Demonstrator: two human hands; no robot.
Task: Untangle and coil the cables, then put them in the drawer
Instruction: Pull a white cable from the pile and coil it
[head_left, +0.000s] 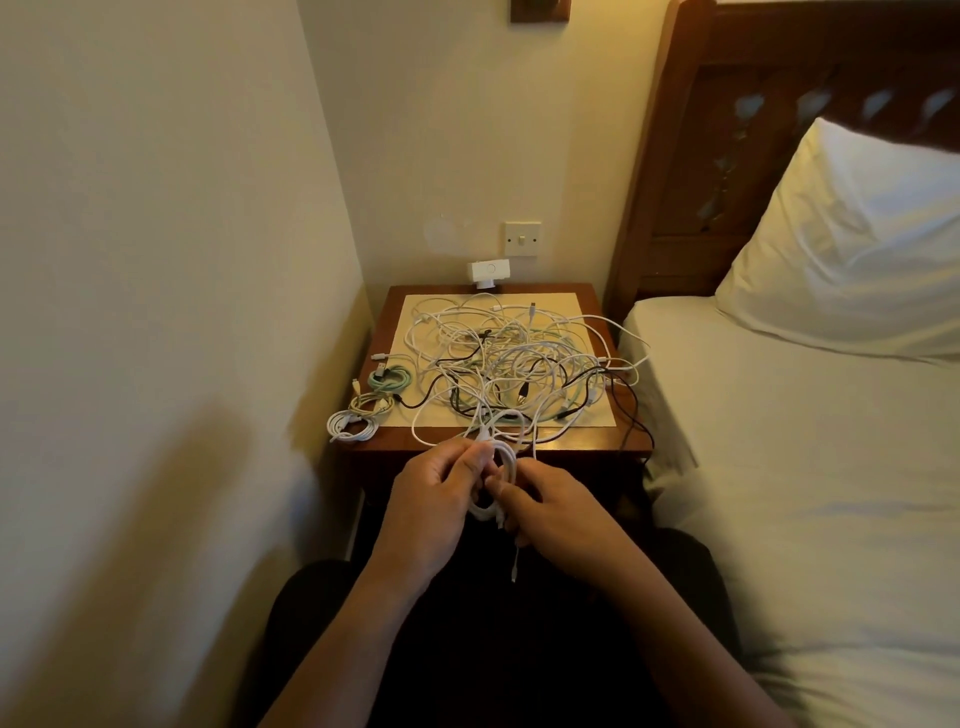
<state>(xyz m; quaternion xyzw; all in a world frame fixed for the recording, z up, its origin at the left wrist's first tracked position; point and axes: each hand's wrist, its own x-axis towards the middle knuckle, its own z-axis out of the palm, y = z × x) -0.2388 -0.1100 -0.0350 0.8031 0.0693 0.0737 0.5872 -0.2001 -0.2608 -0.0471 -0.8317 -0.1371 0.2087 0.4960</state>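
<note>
Forearms reached forward, hands close together. Left hand (441, 499) and right hand (561, 519) — fingers curled — pinched one white cable (511, 460).

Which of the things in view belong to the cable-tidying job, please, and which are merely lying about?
Job: white cable, held by the left hand and right hand; tangled pile; green coil, cream coil and white coil on the bedside table.
Lying about: white device; wall switch; pillow; bed.
</note>
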